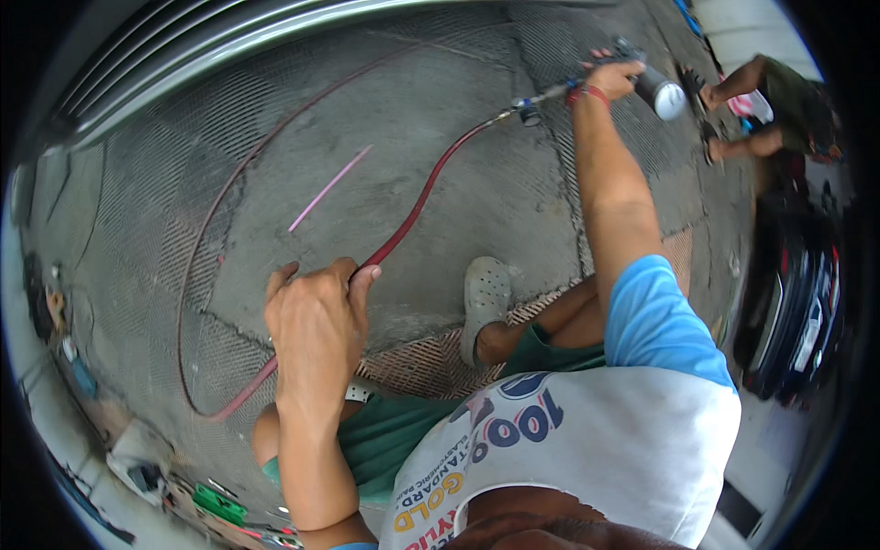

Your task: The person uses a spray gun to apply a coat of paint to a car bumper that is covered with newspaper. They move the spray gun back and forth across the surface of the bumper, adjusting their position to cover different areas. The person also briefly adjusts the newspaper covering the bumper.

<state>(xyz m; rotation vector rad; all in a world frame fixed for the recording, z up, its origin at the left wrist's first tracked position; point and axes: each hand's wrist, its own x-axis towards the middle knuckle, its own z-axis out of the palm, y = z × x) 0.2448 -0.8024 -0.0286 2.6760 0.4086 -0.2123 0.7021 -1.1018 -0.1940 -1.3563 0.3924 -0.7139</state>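
Person seated low on a rough grey concrete floor [440,174] with cross-hatched tread panels, knees bent, one foot in a pale perforated clog [484,298] planted ahead. Left hand [316,316] is clenched around a long dark-red rubber hose [417,206], fingers wrapped over it close to the knee; the grip sits partway along the line, probably to take the hose's weight and stiffness off the far end and keep it from tugging. From that fist the hose runs up and away to a metal coupling [527,112], and the slack behind the fist sweeps out in one wide loop across the floor to the left, lying flat and untangled. Right hand [612,78], arm stretched fully forward with a red band at the wrist, grasps a spray-gun-like air tool with a silvery cylindrical cup [662,93] at its far side; fingers closed on the handle, though whether a trigger is pressed cannot be told. The tool is held out at arm's length, well apart from the body, cup end tilted toward the right. A thin pink rod or straw [330,188] lies loose on the concrete between the hose loop and the straight run, touching neither. At upper right another person's bare forearms [747,115] reach in near the tool, separate from the wearer's hands. A dark glossy vehicle part [797,302] stands at the right edge. Small tools and a green box [218,502] lie scattered at lower left, well apart from both hands.
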